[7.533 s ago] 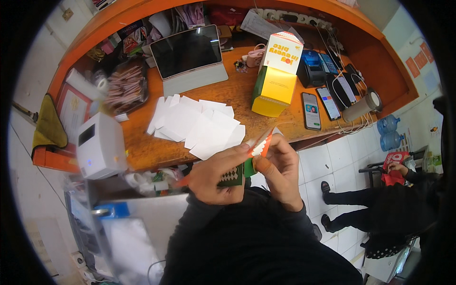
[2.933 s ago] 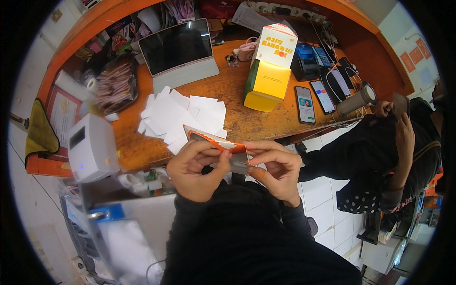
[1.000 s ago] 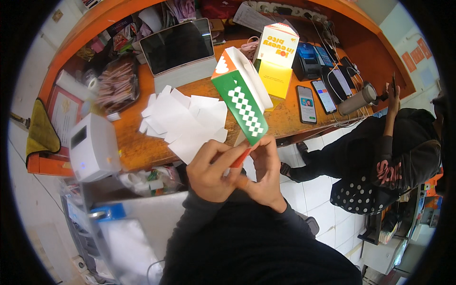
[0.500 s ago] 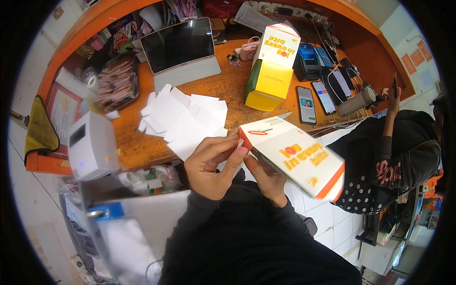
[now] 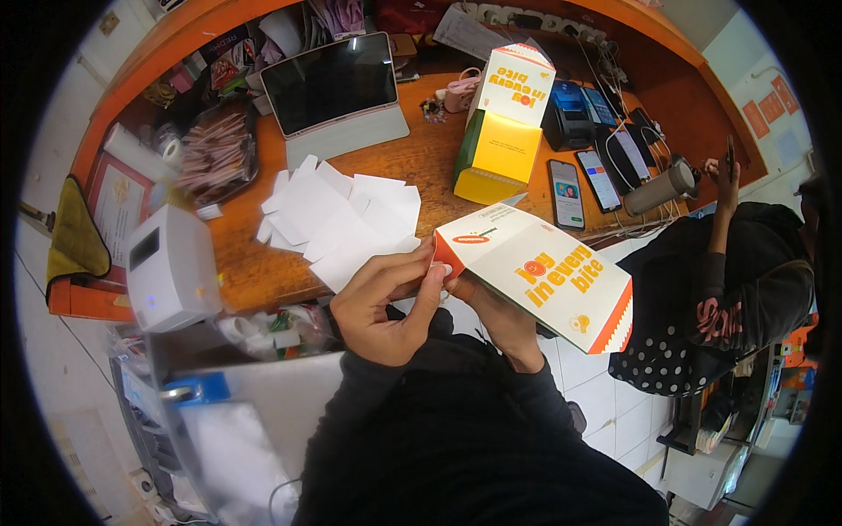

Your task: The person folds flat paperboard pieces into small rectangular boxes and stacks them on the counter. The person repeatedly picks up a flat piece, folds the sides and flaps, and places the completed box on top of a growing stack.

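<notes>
Between both hands, just off the desk edge: flat white-and-orange carton (image 5: 548, 280), tilted, its length running out to the right. Left hand (image 5: 381, 302) fingers curled, thumb and fingertips pinching carton's orange end flap. Right hand (image 5: 495, 311) sits under the carton, mostly hidden; grip closed on its underside near same end. Ahead of left hand: pile of white paper sheets (image 5: 338, 219) on orange desk (image 5: 254, 263). Further ahead of right hand: assembled yellow-and-white box (image 5: 500, 131), upright.
</notes>
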`<action>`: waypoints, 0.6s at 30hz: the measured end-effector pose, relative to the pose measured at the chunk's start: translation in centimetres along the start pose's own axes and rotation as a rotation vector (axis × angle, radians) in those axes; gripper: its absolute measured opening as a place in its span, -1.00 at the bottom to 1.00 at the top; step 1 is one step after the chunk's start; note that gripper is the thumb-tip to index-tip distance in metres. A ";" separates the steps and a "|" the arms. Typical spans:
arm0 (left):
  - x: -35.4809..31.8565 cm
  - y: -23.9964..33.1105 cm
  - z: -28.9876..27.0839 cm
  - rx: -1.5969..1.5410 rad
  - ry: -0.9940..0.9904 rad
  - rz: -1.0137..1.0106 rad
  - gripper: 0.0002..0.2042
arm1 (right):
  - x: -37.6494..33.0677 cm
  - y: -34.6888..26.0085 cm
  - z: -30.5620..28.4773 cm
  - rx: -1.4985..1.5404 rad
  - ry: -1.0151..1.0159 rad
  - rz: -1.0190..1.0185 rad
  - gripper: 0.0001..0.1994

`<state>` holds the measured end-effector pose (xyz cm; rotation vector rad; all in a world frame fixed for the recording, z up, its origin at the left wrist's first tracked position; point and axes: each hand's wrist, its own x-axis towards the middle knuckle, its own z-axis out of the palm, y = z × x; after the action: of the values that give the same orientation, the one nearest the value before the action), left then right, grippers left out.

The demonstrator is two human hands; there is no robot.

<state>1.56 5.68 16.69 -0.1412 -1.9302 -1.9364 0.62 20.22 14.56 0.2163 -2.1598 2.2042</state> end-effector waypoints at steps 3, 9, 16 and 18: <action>0.4 0.2 -0.2 0.165 -0.030 0.131 -0.85 | 0.0 0.3 0.3 0.093 0.015 -0.031 -0.64; 1.1 0.2 -1.1 0.241 -0.203 0.291 -0.83 | 0.0 0.4 -0.1 0.035 -0.036 0.058 -0.52; 0.3 -0.9 -1.6 0.007 -0.183 0.114 -0.84 | -1.5 1.6 0.8 -0.195 0.066 -0.186 -0.46; 0.4 -2.1 -1.9 -0.089 -0.079 0.074 -0.84 | -1.7 1.9 0.9 -0.287 0.159 -0.281 -0.44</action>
<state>0.85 3.70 14.75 -0.3144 -1.8609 -1.9957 2.10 19.40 12.48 0.2981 -2.1713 1.6845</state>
